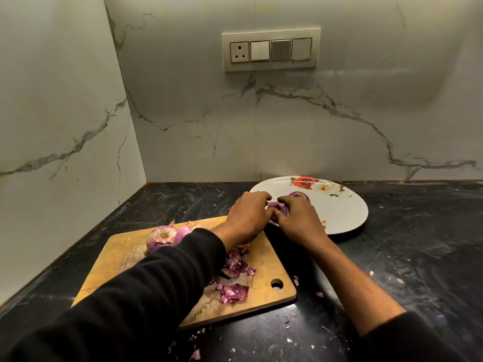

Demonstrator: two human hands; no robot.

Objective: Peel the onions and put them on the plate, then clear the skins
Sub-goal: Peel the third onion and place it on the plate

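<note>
Both hands, left hand [248, 214] & right hand [298, 219], curl fingers round one onion [277, 208] at plate [342, 212] edge. Two unpeeled onions [167, 235] + skins [235, 278] on board [266, 259], on bench [392, 257].

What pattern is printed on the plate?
The plate is white with a red-orange rose print near its far rim, clearest in the head view.

Both arms are being stretched forward; the left hand [248, 214] and right hand [298, 218] are being held together, fingers [281, 214] curled.
</note>
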